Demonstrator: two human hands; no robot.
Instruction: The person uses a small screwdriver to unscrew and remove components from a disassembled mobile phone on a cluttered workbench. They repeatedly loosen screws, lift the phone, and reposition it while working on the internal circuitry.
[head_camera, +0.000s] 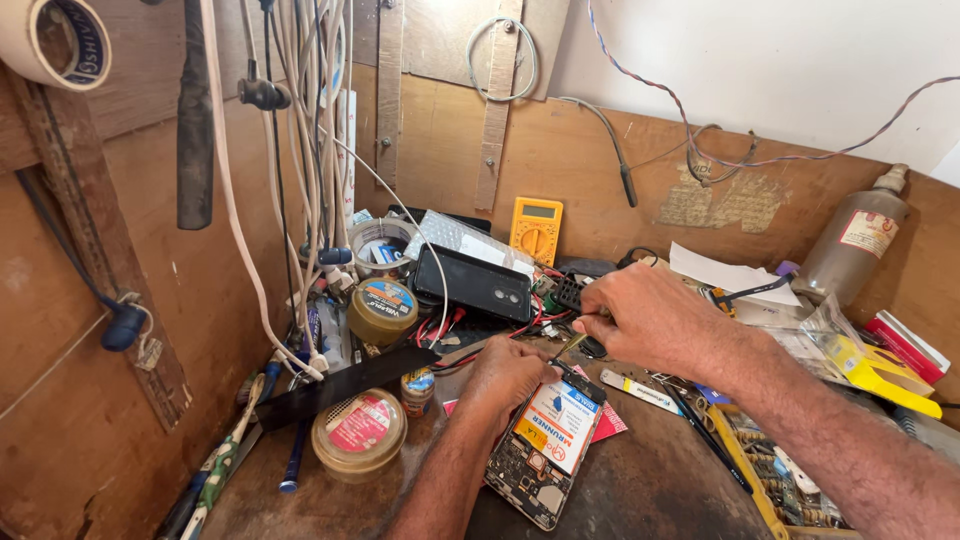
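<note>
An opened mobile phone (545, 455) lies back-up on the dark workbench, its white-and-orange battery and circuit board exposed. My left hand (505, 375) presses down on the phone's upper left corner. My right hand (640, 320) pinches a thin screwdriver (572, 345) whose tip points down at the phone's top edge.
Round tins (358, 432) (382, 310), a small jar (417, 390), a black phone (472, 283), a yellow multimeter (536, 230), tape roll (380, 245), hanging cables (300, 150), a brown bottle (853, 245), a white pen-like tool (640, 392) and parts boxes (880, 365) crowd the bench.
</note>
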